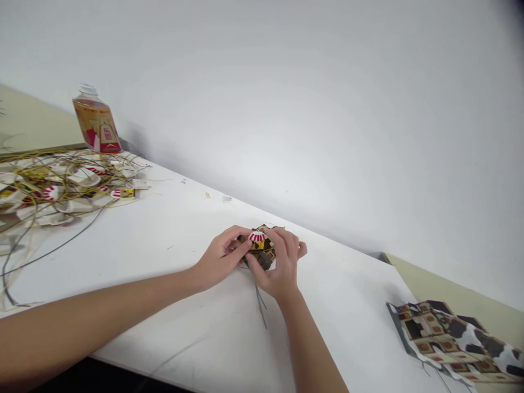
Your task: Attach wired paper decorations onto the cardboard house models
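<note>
Near the middle of the table, both hands hold a small model house (265,261) with dark brown and tan printed walls. A yellow piece with a red-and-white striped awning (257,237) sits against its upper side. My left hand (227,254) pinches from the left, thumb at the awning piece's lower edge. My right hand (282,259) is curled around the right side, fingers over the top and thumb below. Thin dark wires (261,307) hang from the house toward me. Parts of the house are hidden behind the fingers.
At the left lies a tangled heap of white pieces and striped awning parts with yellow and black wires (77,183). A drink bottle (98,120) stands behind it. More printed model buildings (446,338) lie at the right. A white wall (286,109) rises behind the table (135,245).
</note>
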The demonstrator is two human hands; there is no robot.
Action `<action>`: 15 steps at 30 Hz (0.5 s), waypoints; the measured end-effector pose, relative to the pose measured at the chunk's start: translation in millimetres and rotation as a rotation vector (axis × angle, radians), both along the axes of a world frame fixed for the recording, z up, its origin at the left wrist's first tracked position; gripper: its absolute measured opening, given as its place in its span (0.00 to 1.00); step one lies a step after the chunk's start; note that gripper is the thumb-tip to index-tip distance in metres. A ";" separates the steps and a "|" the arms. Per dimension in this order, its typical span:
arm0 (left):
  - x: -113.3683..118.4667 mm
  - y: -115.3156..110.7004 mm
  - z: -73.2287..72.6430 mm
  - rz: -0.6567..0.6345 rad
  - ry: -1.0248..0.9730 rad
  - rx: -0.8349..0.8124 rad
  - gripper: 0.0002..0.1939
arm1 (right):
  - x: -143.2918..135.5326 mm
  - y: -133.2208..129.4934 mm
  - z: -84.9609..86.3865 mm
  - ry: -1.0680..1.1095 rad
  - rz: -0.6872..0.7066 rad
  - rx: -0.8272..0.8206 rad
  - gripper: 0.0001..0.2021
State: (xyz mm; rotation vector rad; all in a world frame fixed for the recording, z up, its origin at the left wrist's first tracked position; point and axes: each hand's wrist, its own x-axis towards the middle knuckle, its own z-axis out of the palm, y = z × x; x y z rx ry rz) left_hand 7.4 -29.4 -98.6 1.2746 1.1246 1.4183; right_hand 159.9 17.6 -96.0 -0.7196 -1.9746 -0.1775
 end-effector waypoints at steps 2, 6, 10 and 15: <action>-0.4 0.2 0.8 0.003 -0.002 0.017 0.14 | -2.6 -0.5 -1.2 -0.061 0.003 0.036 0.21; -1.5 1.6 1.9 0.031 0.068 0.047 0.14 | -5.6 2.5 -6.4 -0.056 -0.011 0.046 0.17; -1.9 0.4 -1.2 0.022 0.147 0.096 0.14 | -5.9 5.1 -8.9 -0.004 -0.027 0.015 0.15; -2.3 -5.9 -4.8 0.016 0.326 0.225 0.20 | -7.6 4.3 -8.6 0.022 -0.061 0.034 0.13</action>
